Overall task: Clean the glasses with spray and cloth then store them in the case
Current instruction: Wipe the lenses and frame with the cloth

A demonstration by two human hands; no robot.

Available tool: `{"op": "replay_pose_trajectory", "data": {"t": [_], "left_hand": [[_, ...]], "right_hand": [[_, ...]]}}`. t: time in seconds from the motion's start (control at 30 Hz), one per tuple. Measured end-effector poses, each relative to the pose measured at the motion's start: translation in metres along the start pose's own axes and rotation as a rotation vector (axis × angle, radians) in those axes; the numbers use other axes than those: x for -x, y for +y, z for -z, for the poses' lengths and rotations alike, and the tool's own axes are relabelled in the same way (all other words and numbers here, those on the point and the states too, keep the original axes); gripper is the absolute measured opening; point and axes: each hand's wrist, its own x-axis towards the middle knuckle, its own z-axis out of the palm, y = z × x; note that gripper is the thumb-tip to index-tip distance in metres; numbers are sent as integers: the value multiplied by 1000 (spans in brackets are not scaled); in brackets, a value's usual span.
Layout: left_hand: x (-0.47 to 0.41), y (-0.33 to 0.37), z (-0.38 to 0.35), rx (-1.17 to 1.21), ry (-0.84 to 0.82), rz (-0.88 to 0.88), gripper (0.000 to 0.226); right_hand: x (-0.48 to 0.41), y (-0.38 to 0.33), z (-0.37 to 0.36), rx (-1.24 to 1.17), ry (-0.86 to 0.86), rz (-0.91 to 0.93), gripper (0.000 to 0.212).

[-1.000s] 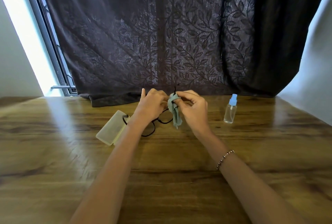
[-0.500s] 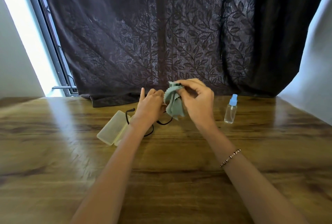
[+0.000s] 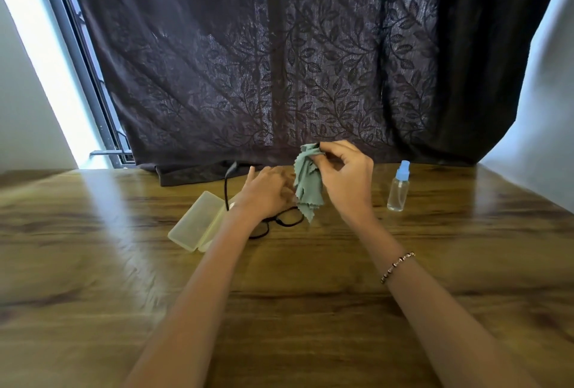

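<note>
Pinched between thumb and fingertips, the green cloth (image 3: 307, 188) hangs bunched from the right hand (image 3: 346, 179), whose grip is closed on the top fold so the loose part can wipe; the left hand (image 3: 267, 193) curls its grip round the dark glasses (image 3: 287, 222), steadying them low by the tabletop (image 3: 108, 279), touching it or not I cannot tell, one temple (image 3: 227, 184) poking up; wiping looks under way; the open case (image 3: 198, 224) lies just left, ready to receive them; the spray bottle (image 3: 398, 190) stands upright, set apart on the right; a dark curtain (image 3: 279, 61) hangs behind.
</note>
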Motion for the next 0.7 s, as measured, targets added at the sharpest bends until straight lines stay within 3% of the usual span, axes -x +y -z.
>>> {"op": "replay_pose_trajectory", "data": {"t": [0.07,0.23,0.3,0.4,0.5,0.6,0.7], "left_hand": [[-1,4,7,86,12,-20,36],[10,22,41,474,227,-66,43],[21,28,59,635,259,-152,38],[41,21,82,1024,164,-278,22],[51,-10,85,1232,267,-265,15],[51,-44,69,1206,331,-56,26],[48,-64,45,958,105,109,31]], "right_hand": [[-1,7,2,41,24,-14,17],[-6,20,10,140,66,-77,14],[-6,23,11,152,84,-106,12],[-7,27,12,159,111,-143,13],[-7,29,12,148,115,-173,14],[-7,31,13,126,110,-226,15],[-8,32,14,66,134,-284,15]]}}
